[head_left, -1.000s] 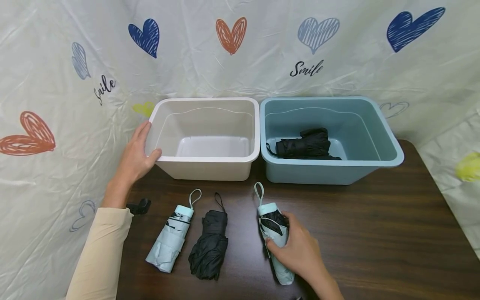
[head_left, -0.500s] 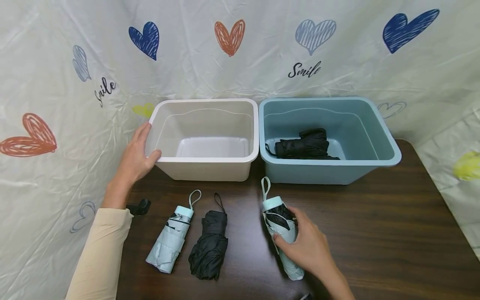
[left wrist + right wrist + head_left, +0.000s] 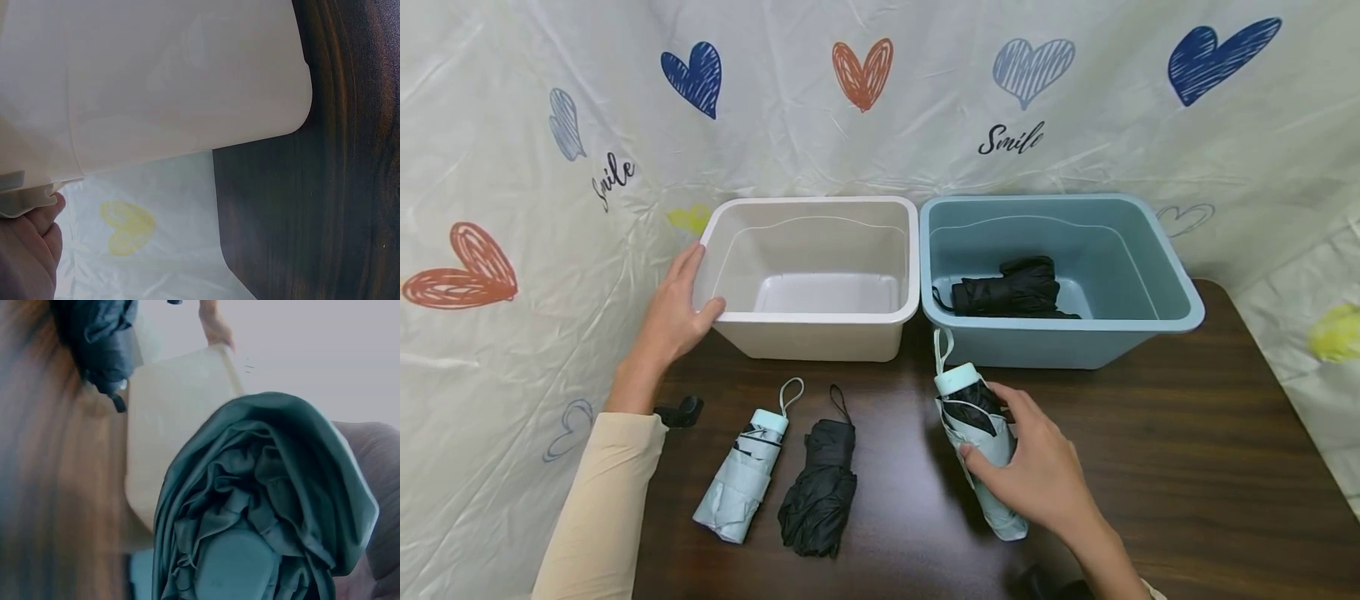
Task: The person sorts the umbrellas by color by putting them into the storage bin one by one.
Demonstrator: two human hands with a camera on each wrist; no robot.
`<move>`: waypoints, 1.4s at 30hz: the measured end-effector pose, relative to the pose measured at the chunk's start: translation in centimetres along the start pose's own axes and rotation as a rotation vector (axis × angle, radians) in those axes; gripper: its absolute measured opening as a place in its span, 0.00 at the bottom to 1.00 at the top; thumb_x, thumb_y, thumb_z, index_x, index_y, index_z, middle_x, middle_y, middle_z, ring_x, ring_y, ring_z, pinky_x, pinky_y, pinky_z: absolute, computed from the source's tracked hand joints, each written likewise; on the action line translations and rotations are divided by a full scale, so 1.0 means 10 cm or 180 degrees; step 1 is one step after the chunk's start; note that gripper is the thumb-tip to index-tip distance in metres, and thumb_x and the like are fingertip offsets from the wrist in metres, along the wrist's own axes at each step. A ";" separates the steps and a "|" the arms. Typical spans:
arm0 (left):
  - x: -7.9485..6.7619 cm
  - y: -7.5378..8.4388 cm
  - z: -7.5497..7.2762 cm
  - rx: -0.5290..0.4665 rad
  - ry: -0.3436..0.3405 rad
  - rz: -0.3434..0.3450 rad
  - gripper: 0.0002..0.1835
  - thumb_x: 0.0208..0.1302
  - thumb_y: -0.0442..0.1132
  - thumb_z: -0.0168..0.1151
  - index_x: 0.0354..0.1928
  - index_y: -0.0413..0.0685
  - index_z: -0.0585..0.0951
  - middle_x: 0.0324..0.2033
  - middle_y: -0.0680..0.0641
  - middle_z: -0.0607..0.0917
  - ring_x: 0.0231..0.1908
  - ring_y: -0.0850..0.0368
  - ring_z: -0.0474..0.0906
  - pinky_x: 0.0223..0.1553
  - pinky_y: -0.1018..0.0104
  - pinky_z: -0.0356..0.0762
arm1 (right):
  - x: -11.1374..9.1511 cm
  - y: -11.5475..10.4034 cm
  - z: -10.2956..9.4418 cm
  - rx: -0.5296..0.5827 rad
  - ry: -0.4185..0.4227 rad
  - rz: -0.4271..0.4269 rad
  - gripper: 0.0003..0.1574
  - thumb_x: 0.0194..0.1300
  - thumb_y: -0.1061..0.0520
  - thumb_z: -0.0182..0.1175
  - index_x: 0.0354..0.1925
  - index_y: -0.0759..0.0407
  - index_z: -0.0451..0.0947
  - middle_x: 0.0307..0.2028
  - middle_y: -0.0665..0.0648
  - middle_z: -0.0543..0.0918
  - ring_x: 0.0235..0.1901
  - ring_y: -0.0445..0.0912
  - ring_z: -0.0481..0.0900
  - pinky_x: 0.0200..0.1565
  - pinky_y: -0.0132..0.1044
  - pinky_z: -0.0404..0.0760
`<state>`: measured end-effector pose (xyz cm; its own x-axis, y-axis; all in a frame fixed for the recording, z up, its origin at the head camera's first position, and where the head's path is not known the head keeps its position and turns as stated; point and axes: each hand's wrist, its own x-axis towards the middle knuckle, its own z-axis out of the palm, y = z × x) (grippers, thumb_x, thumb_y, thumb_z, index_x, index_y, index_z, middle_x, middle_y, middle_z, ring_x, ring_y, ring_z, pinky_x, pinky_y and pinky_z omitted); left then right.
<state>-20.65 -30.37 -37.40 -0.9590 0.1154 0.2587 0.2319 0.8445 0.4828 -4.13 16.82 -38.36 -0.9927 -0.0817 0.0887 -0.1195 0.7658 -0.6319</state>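
My right hand (image 3: 1045, 462) grips a folded light-blue umbrella (image 3: 981, 450) and holds it tilted over the table, its pale cap and loop toward the blue bin (image 3: 1037, 346). In the right wrist view the umbrella's gathered end (image 3: 250, 500) fills the middle. At the left end of the cream bin (image 3: 820, 340) my left hand (image 3: 673, 317) holds the rim; the left wrist view shows its fingers (image 3: 45, 219) curled at the rim's edge. A second light-blue umbrella (image 3: 741, 479) and a black umbrella (image 3: 820, 492) lie side by side in front of the cream bin.
Inside the blue bin lies a folded black umbrella (image 3: 1007, 287), with another dark piece partly hidden under it. The two bins stand side by side on the dark wooden table (image 3: 1187, 467). Behind them hangs a white cloth (image 3: 775, 150) printed with hearts.
The right hand has carried the light-blue umbrella up off the table, forward and to the right, toward the blue bin. My left hand has stayed on the cream bin's rim.
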 end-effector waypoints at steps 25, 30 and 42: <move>-0.01 0.00 -0.01 -0.0017 -0.0040 -0.0054 0.47 0.65 0.44 0.60 0.83 0.39 0.55 0.82 0.34 0.57 0.79 0.29 0.57 0.76 0.27 0.58 | 0.48 -0.19 -0.42 -0.0088 0.0262 -0.0509 0.48 0.54 0.49 0.77 0.71 0.57 0.72 0.57 0.60 0.85 0.48 0.55 0.84 0.39 0.48 0.79; 0.00 -0.01 -0.02 0.0004 -0.0105 -0.0072 0.47 0.66 0.44 0.59 0.84 0.39 0.53 0.83 0.34 0.56 0.79 0.29 0.57 0.76 0.28 0.57 | 0.56 -0.21 -0.45 -0.0103 0.0258 -0.0534 0.48 0.55 0.49 0.76 0.71 0.58 0.72 0.59 0.61 0.84 0.51 0.57 0.84 0.43 0.54 0.79; 0.02 -0.01 -0.03 0.0004 -0.0114 -0.0072 0.47 0.66 0.45 0.59 0.84 0.40 0.53 0.83 0.36 0.56 0.80 0.31 0.57 0.76 0.29 0.58 | 0.92 -0.28 -0.67 -0.0034 0.0161 -0.0800 0.49 0.57 0.49 0.76 0.73 0.60 0.71 0.59 0.63 0.83 0.49 0.56 0.83 0.45 0.52 0.81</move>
<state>-20.77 -30.54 -37.15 -0.9693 0.1148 0.2176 0.2098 0.8478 0.4871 -12.86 18.15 -30.63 -0.9297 -0.2386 0.2806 -0.3620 0.7322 -0.5769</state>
